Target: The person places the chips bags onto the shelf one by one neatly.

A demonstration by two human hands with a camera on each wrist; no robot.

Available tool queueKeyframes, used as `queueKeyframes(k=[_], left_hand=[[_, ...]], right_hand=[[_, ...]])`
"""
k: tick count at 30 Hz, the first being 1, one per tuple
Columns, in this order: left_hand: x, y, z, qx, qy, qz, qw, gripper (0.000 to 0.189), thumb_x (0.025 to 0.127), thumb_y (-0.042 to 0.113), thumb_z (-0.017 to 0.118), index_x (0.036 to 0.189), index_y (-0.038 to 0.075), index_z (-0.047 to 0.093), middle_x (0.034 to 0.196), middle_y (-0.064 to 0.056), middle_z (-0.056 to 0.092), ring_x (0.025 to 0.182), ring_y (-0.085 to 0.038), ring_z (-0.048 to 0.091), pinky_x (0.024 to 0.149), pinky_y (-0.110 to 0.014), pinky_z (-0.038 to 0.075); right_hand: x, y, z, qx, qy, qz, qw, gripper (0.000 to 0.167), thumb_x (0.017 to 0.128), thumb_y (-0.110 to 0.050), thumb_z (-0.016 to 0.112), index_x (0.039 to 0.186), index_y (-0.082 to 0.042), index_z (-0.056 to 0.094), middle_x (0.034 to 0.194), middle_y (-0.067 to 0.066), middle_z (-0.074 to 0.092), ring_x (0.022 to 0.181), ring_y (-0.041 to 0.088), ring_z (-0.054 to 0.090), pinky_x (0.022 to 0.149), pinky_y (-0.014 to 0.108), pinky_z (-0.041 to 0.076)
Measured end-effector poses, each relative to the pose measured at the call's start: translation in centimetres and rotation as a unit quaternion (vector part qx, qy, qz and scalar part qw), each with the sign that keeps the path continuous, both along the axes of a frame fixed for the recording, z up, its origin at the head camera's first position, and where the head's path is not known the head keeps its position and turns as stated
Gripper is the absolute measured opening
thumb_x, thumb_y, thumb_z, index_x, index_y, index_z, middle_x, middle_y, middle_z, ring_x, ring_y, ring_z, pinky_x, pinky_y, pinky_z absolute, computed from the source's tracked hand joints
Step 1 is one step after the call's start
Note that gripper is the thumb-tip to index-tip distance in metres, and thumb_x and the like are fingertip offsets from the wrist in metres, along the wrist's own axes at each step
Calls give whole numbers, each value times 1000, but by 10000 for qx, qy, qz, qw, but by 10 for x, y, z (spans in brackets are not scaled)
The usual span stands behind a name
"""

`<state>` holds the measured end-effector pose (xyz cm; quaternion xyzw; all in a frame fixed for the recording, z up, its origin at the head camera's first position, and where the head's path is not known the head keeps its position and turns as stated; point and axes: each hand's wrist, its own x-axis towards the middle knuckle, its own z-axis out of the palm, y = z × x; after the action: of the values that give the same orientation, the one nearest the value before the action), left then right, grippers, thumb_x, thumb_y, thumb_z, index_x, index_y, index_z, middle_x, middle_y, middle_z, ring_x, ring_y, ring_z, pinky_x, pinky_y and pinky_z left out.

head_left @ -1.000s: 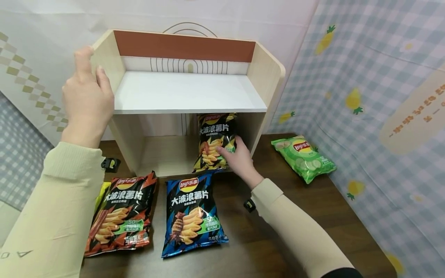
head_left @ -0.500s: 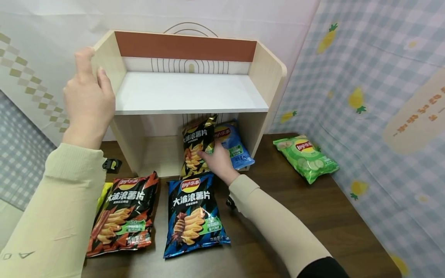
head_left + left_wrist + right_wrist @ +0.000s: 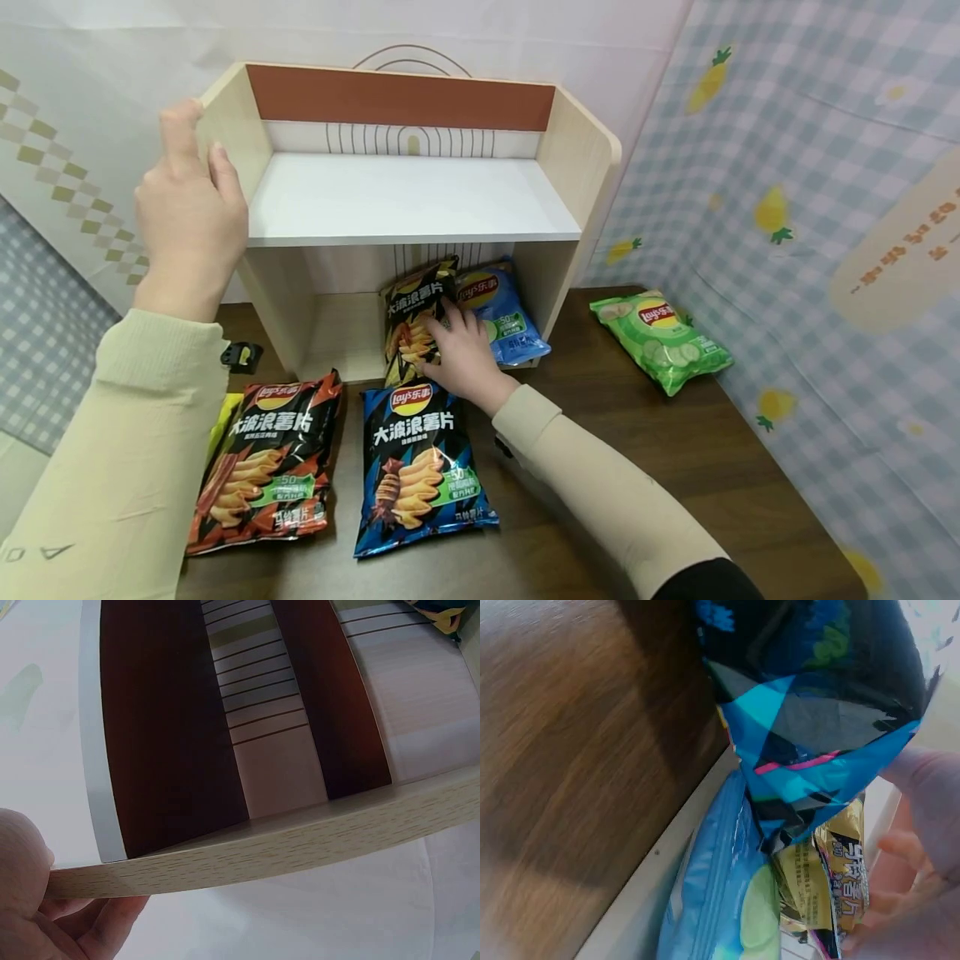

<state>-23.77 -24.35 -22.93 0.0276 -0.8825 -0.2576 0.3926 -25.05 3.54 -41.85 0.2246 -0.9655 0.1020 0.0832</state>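
My left hand (image 3: pixel 191 204) grips the top of the left side panel (image 3: pixel 285 855) of a small wooden shelf unit, thumb and fingers on either side of its edge. In the lower compartment leans a black-and-gold Lay's chip bag (image 3: pixel 405 300). My right hand (image 3: pixel 467 354) touches its right side with fingers spread. Beside it, towards the right panel, stands a light-blue chip bag (image 3: pixel 517 329), partly behind that hand. A black-and-blue chip bag (image 3: pixel 420 492) lies on the table just in front; it fills the upper part of the right wrist view.
A black-and-red chip bag (image 3: pixel 266 467) lies at the front left, overlapping a yellow bag (image 3: pixel 223 421). To the right of the shelf unit, a green chip bag (image 3: pixel 663 337) rests on the wooden table (image 3: pixel 675 467) near the checked cloth. The white upper shelf (image 3: pixel 412 196) bears nothing.
My right hand has moved the black-and-gold bag left within the lower compartment, uncovering the light-blue bag, and its fingers have since spread. The left hand keeps its grip on the panel.
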Motion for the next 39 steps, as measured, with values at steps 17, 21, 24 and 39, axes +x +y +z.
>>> queueKeyframes(k=[17, 21, 24, 39], left_hand=[[1, 3, -1, -52, 101, 37, 9999, 41, 102, 37, 27, 139, 21, 29, 94, -34, 57, 73, -54, 49, 61, -61, 34], [2, 3, -1, -92, 131, 42, 9999, 40, 102, 37, 27, 139, 21, 29, 96, -34, 57, 71, -53, 49, 59, -59, 34], [3, 1, -1, -76, 106, 66, 9999, 40, 102, 37, 27, 140, 22, 29, 97, -33, 57, 71, -53, 49, 59, -59, 34], [-1, -8, 0, 21, -52, 103, 9999, 41, 102, 37, 27, 140, 22, 29, 83, -32, 51, 69, -54, 47, 56, -56, 31]], right_hand=[[-20, -20, -19, 208, -324, -251, 9989, 64, 88, -51, 65, 144, -24, 48, 149, 20, 33, 130, 43, 37, 99, 48, 40], [-21, -22, -20, 124, -340, -252, 9990, 63, 89, -49, 65, 143, -23, 49, 148, 21, 35, 130, 44, 37, 99, 48, 40], [-22, -24, -21, 118, -254, -204, 9994, 62, 89, -49, 65, 143, -23, 49, 147, 21, 35, 130, 44, 38, 98, 48, 41], [-4, 12, -1, -530, 388, 117, 9978, 70, 86, -45, 70, 145, -16, 45, 136, 18, 48, 120, 36, 47, 98, 49, 39]])
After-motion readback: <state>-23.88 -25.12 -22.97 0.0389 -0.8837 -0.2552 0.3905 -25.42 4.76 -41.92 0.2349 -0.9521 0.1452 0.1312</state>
